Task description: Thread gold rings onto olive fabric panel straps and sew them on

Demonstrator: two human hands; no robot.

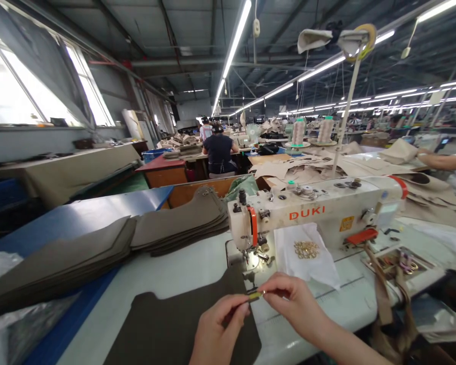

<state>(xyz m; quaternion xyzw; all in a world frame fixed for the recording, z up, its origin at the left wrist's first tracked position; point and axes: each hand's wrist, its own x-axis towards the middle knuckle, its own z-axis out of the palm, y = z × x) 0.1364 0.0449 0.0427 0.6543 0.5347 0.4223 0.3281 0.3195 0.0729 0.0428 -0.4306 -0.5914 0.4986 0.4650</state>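
Observation:
Between my two hands, in front of the sewing machine (pixel 281 213), is a short dark strip (pixel 254 295) with a yellowish part. My left hand (pixel 224 324) pinches its left end between thumb and fingers. The fingertips of my right hand (pixel 289 299) close on a small gold-coloured metal piece (pixel 263 292) at the strip's right end. Under my left hand a dark cut panel (pixel 182 324) lies flat on the pale table (pixel 186 263), its edge near the needle area. Gold-coloured small parts (pixel 307 249) sit in a pile on a white sheet (pixel 289 263) beside the machine arm.
Stacks of dark panels (pixel 182 220) lie on the left. A tray (pixel 421 276) with scissors is at the right, straps (pixel 382 299) hanging near it. Thread cones (pixel 298 133) stand behind the machine. A seated person (pixel 219 152) is ahead; another person's arm (pixel 444 161) shows at right.

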